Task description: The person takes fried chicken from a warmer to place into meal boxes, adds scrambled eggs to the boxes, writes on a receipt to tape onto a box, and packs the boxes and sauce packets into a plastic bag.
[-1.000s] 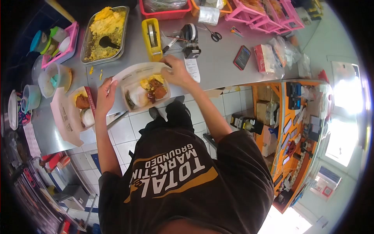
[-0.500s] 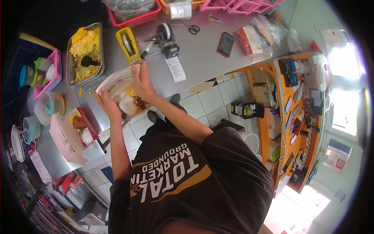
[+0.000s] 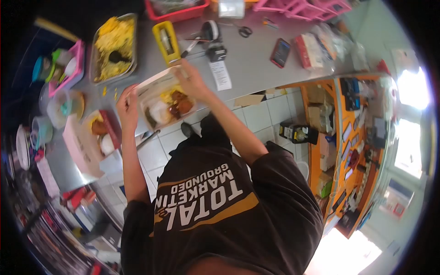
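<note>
An open cardboard meal box (image 3: 147, 90) is at the metal table's front edge, between my two hands. Inside it lie white rice (image 3: 159, 111), brown pieces of food (image 3: 184, 105) and some yellow food. My left hand (image 3: 127, 106) is closed on the left side of the box near its raised lid. With fingers bent over the far right corner, my right hand (image 3: 191, 81) grips the box too. Just beyond that hand lies a yellow tape dispenser (image 3: 166, 43). A second open meal box (image 3: 81, 145) with rice and a brown piece stands to the left.
A metal tray of yellow food (image 3: 103, 64) with a black scoop (image 3: 118, 57) stands at the back left. A black tape dispenser (image 3: 214, 51), a printed receipt (image 3: 221, 75), scissors (image 3: 245, 31) and a phone (image 3: 280, 52) lie farther right. Plastic tubs (image 3: 65, 108) line the left side.
The box is tilted differently, so more of its food shows. My left hand has shifted up along the lid's side. The whole view has shifted as the head moved.
</note>
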`<action>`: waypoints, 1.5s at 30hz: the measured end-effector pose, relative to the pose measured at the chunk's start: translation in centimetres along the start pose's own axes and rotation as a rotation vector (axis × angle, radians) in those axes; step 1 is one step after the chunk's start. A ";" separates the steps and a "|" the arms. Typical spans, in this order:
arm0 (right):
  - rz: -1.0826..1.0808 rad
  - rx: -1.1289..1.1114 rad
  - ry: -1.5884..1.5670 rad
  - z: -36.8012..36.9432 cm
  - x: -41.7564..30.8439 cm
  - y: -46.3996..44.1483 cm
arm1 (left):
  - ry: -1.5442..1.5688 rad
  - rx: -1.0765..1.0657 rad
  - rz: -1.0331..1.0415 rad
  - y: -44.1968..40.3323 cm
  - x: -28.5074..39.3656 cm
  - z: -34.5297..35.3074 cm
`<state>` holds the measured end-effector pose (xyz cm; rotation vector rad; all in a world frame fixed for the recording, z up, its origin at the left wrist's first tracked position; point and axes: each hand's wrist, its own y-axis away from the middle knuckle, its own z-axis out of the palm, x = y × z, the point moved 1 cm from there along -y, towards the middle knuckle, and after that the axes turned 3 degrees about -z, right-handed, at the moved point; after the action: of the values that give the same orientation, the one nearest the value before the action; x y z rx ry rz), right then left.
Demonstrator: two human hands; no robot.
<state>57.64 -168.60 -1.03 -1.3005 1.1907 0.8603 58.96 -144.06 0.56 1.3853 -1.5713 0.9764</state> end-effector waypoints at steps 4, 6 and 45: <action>-0.020 -0.205 0.251 -3.3 -2.6 2.2 | 0.193 -0.313 0.105 2.4 0.4 -2.0; -0.049 -0.271 0.371 -2.4 -2.7 4.7 | -0.052 -0.289 -0.050 4.7 -0.9 -1.4; 0.698 -0.140 0.016 -3.3 3.4 4.2 | 0.004 -0.105 -0.381 7.2 -4.0 0.6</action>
<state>53.83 -171.79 -4.97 -0.9947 1.6547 1.4524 52.08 -142.46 -3.65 1.5335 -1.2715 0.6567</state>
